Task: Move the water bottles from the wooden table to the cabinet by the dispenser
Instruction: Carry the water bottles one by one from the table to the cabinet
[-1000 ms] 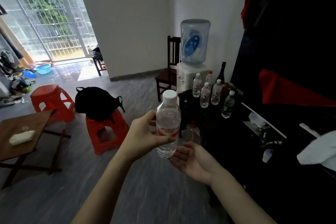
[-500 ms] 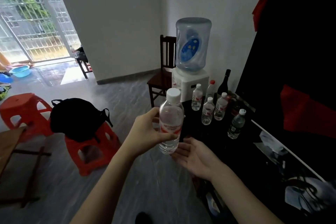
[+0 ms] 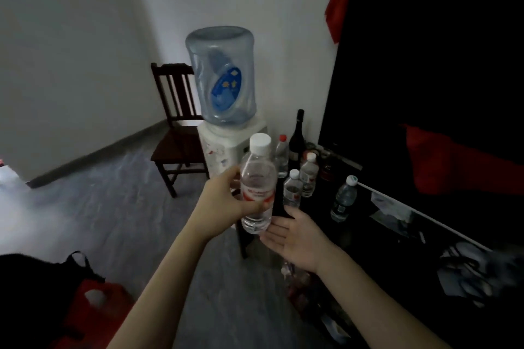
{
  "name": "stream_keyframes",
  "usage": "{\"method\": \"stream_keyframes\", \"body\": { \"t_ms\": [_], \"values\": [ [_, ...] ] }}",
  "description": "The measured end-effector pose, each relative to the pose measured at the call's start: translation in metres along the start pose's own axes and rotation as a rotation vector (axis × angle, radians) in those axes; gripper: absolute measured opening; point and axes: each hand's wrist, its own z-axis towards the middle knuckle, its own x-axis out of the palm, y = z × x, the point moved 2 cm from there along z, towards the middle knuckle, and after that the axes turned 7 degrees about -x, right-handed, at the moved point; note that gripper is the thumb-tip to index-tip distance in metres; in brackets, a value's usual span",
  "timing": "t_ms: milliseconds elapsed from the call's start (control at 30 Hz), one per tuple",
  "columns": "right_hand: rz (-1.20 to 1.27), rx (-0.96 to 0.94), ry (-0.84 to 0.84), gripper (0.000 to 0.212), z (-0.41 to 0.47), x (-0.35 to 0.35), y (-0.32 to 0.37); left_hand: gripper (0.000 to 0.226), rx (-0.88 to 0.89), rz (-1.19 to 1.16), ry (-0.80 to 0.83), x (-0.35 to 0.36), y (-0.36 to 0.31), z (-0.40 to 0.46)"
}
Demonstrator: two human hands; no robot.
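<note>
the left hand (image 3: 226,201) has its grip wrapped round the middle of a clear plastic water bottle with a white cap and red label (image 3: 257,190), fingers curled across the label, bottle upright in the air with its long axis near vertical. the right hand (image 3: 297,235) sits just below and to the right of the bottle's base, palm up, fingers relaxed and holding nothing (it looks ready to cup the bottom, though whether it touches the base is hard to tell).

here is what the next move turns on: the dark cabinet top (image 3: 320,207) lies just beyond and to the right of the held bottle, beside the white water dispenser with its big blue jug (image 3: 224,85). small clear bottles (image 3: 307,176) already stand there in a loose cluster, one more (image 3: 344,198) further right, a tall dark glass bottle (image 3: 297,136) at the far edge. the left hand is the carrier and the nearer one, so a short reach forward and right, then straight down onto a free patch near the cluster, should do it. the risk, i'd say, is clipping the standing bottles.
</note>
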Motion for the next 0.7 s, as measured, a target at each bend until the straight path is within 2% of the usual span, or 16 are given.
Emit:
{"method": "stream_keyframes", "body": {
  "t_ms": [400,700],
  "values": [
    [0.29,-0.187,-0.303,0.048,0.042,-0.107,0.039,0.063,0.118,0.016,0.48,0.126,0.01,0.118],
    [0.385,-0.203,-0.466,0.043,0.09,-0.167,0.057,0.066,0.155,0.01,0.688,0.201,0.033,0.175]
  ]
}}
